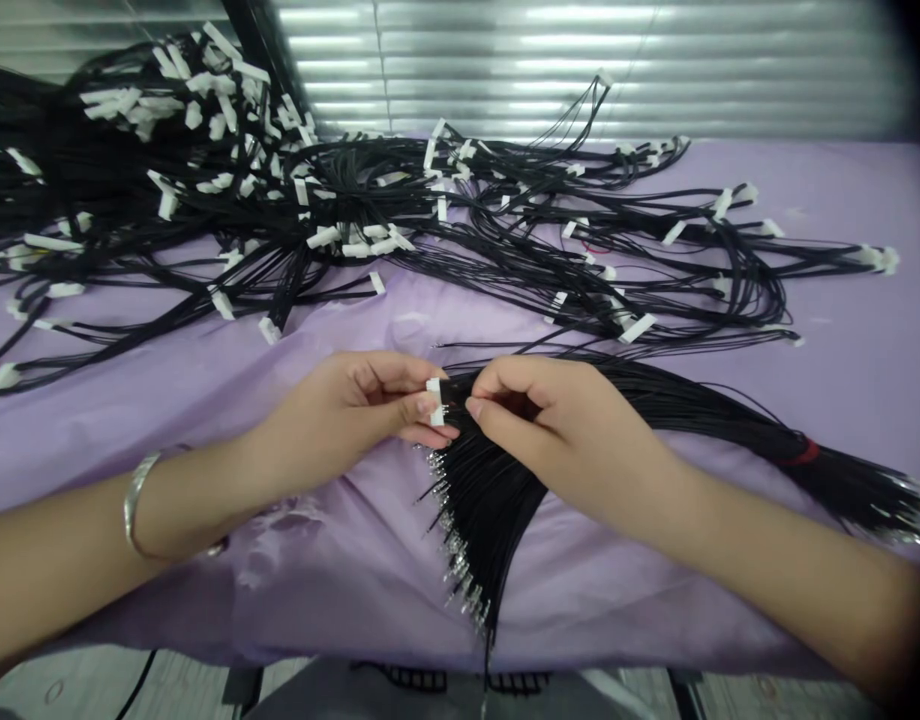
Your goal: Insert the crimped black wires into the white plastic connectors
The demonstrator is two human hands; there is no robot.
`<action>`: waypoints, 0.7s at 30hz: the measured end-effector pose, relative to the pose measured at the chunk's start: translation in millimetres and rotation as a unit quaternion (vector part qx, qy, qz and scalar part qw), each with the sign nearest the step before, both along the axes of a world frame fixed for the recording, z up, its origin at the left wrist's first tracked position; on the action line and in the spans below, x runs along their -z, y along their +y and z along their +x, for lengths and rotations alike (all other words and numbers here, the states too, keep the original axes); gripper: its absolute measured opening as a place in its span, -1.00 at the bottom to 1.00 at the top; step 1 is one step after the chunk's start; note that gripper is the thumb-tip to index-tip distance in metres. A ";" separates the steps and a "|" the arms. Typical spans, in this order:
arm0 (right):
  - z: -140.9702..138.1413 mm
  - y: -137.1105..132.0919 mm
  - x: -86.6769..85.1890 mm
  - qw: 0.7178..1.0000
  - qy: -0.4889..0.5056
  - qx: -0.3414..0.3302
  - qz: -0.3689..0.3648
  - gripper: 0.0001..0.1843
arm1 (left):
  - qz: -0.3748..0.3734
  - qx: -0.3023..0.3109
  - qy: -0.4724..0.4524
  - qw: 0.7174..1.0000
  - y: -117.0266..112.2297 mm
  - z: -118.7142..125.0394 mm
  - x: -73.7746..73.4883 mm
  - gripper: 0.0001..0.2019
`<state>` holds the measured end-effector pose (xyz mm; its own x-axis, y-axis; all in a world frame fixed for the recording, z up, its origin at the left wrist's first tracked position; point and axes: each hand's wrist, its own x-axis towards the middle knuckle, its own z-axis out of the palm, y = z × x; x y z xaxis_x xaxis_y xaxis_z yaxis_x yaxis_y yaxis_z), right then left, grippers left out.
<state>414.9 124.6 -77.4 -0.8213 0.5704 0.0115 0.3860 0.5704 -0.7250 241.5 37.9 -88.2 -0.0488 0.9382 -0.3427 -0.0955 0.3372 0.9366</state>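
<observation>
The left hand (355, 402) pinches a small, blocky white connector (435, 404) at its fingertips. Beside it, the right hand's (572, 415) thumb and forefinger nearly meet; whether they grip anything, I cannot tell. Thin black wires (497, 495), silver-tipped, fan below, bunching rightward at a red tie (803, 452).

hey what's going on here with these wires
A person's left hand holds a small white connector. Beside it, the right hand is pinched over a fanned bundle of black wires; whether it grips one is unclear. A red band ties the bundle farther right. Behind, more black cables with white ends lie heaped on a purple cover.
</observation>
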 end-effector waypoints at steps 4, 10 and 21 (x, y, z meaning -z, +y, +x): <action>-1.3 0.0 -0.8 1.000 -0.023 0.008 -0.019 -0.80 | -0.002 0.003 0.002 1.000 -1.6 0.1 -0.7 -0.90; -3.2 0.9 -1.4 0.999 -0.045 0.009 -0.015 -0.78 | -0.010 -0.007 -0.004 1.000 -0.4 2.2 -1.9 -0.91; -0.7 0.6 0.9 0.999 -0.035 -0.007 -0.001 -0.81 | 0.017 0.004 -0.009 1.000 -1.2 -0.2 4.5 -0.90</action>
